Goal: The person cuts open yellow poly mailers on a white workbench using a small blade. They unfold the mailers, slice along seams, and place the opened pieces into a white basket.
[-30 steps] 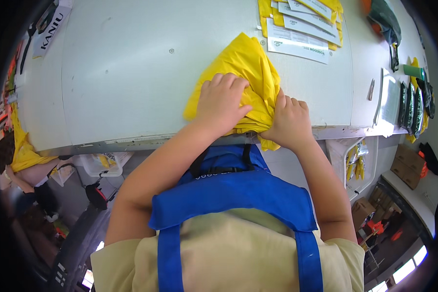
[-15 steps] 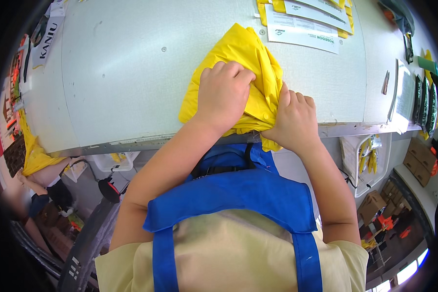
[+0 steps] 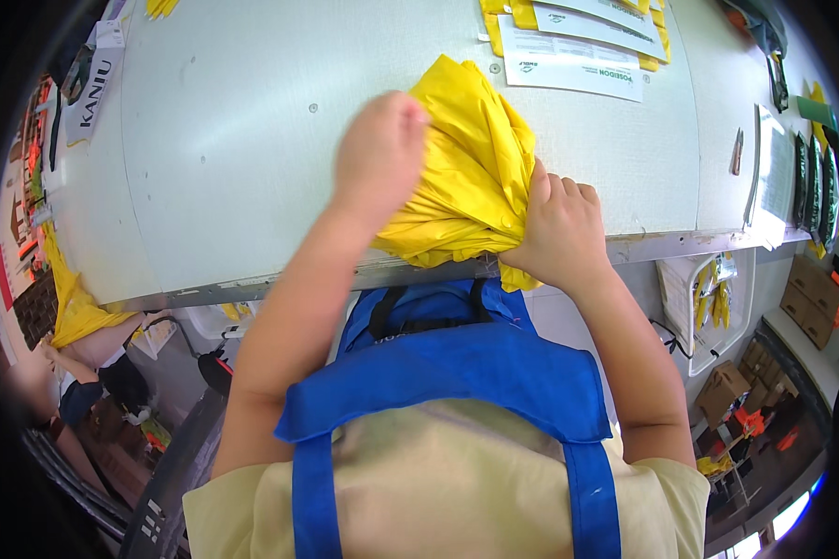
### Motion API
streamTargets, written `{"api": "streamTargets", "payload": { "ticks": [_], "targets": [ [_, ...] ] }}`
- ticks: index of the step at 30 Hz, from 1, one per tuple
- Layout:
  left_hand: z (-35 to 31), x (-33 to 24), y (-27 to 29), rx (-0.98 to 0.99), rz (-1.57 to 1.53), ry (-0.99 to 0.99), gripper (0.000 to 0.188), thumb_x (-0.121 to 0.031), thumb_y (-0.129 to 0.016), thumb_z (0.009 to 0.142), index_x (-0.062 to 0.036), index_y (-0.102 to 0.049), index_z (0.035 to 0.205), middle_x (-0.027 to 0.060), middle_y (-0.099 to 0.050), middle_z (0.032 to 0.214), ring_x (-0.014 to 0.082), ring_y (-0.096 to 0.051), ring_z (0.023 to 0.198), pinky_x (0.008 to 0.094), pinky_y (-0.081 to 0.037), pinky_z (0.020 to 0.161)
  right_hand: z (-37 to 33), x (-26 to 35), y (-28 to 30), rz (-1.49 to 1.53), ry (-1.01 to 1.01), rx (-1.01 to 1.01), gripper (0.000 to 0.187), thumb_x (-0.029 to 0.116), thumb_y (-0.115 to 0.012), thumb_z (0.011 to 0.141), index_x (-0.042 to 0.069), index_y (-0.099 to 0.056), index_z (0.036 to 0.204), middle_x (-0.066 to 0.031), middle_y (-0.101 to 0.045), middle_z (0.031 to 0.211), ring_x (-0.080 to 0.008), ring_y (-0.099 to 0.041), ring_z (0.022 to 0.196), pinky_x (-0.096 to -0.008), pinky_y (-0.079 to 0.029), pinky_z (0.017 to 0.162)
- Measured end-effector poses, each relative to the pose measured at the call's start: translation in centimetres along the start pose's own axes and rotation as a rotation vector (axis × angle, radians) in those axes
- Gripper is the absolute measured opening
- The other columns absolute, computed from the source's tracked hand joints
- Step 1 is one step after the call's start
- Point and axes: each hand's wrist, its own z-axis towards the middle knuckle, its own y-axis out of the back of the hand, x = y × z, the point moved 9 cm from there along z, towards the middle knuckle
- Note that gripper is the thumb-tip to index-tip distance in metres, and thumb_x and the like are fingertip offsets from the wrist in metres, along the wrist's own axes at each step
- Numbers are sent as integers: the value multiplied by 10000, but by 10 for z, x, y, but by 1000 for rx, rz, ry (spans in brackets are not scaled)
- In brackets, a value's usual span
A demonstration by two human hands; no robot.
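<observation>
A bunched yellow garment [image 3: 471, 158] of smooth, shiny fabric with small snap buttons lies on the table near its front edge. One crumpled end hangs over that edge. My right hand [image 3: 564, 228] grips the garment's right side, its thumb low against the cloth and its fingers curled. At the garment's left edge, my left hand [image 3: 379, 158] is raised and smeared by motion. Its fingers look curled closed, but I cannot make out whether cloth is in them. Part of the garment's left side is hidden behind that hand.
Flat yellow packs with white printed cards [image 3: 573, 70] lie at the table's far side. To the right are paper sheets [image 3: 766, 177], a small snipping tool [image 3: 737, 152] and dark packets [image 3: 816, 191]. A white basket [image 3: 708, 307] stands below the edge. Another person handles yellow cloth [image 3: 75, 303] at left.
My left hand has swung left and away from the middle of the garment. The cloth's left side has drawn in and bunched to the right. My right hand keeps its grip.
</observation>
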Motion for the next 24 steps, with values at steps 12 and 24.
{"api": "streamTargets", "payload": {
  "ticks": [12, 24],
  "targets": [
    [3, 32, -59, 895, -1201, 646, 494, -242, -667, 845, -58, -466, 1256, 89, -587, 1160, 192, -589, 1001, 292, -483, 856, -15, 13, 29, 320, 190, 199, 676, 292, -782, 595, 3, -457, 1112, -195, -614, 808, -353, -604, 790, -391, -479, 741],
    [-39, 22, -72, 906, -1141, 288, 352, -5, -620, 768, -24, -554, 1113, 144, -532, 1262, 232, -493, 1158, 349, -382, 1005, -77, -21, -17, 696, -93, 636, 781, 388, -790, 648, 64, -461, 1278, -199, -643, 1028, -369, -598, 979, -390, -468, 849]
  ]
}}
